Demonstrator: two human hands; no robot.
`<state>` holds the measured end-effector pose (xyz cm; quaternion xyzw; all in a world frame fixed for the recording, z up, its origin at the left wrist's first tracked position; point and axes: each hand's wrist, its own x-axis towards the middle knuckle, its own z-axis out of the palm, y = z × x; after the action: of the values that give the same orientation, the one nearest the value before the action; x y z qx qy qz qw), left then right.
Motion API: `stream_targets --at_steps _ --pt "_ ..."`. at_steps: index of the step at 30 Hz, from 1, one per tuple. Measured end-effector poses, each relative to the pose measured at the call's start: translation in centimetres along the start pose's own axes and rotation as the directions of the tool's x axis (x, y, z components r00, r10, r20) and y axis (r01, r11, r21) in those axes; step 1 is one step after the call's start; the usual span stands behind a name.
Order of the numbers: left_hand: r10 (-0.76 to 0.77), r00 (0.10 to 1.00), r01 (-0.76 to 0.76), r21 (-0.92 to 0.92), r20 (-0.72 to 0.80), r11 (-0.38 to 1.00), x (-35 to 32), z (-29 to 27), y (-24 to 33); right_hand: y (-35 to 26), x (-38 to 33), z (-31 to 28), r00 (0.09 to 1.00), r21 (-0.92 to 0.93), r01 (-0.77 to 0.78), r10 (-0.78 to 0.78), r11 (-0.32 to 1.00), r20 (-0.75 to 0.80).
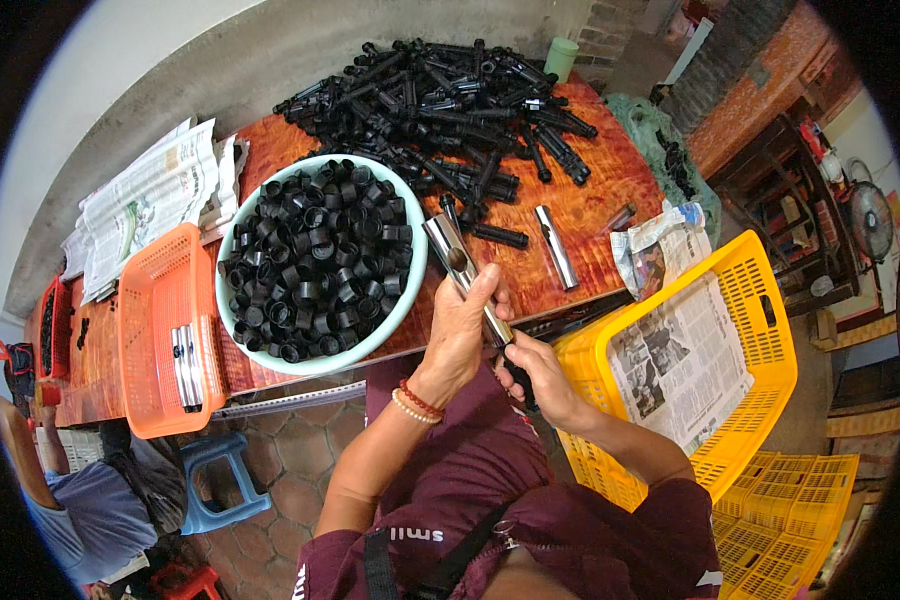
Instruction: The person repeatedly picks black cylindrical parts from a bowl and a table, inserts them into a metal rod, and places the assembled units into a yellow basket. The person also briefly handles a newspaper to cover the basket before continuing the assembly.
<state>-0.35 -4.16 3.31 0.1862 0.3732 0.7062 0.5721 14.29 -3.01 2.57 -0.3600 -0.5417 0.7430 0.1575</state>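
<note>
My left hand (462, 335) grips a shiny silver metal tube (452, 255) near its middle, its open end tilted up toward the bowl. My right hand (538, 378) holds the tube's lower end, where a black part (520, 378) is fitted. Just left of the tube stands a pale green bowl (240, 330) heaped with small black plastic rings (318, 260). A second silver tube (556, 246) lies on the reddish wooden table (590, 190) to the right. Behind it is a big pile of long black tubular parts (450, 105).
An orange basket (160, 300) with a few silver tubes (186, 365) sits left of the bowl. A yellow crate (760, 310) lined with newspaper stands at my right. Newspapers (145, 205) lie at the table's left. Another person (60, 500) sits lower left, beside a blue stool (215, 480).
</note>
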Motion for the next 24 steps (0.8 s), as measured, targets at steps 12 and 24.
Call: stream_targets --at_steps 12,24 --pt "0.061 0.998 -0.063 -0.077 -0.023 0.995 0.4 -0.5 -1.8 1.0 0.6 -0.1 0.985 -0.228 0.064 -0.098 0.972 -0.144" --pt "0.09 0.994 -0.072 -0.25 0.064 0.965 0.9 -1.1 0.3 -0.5 0.9 -0.4 0.988 -0.24 0.151 -0.142 0.959 0.053"
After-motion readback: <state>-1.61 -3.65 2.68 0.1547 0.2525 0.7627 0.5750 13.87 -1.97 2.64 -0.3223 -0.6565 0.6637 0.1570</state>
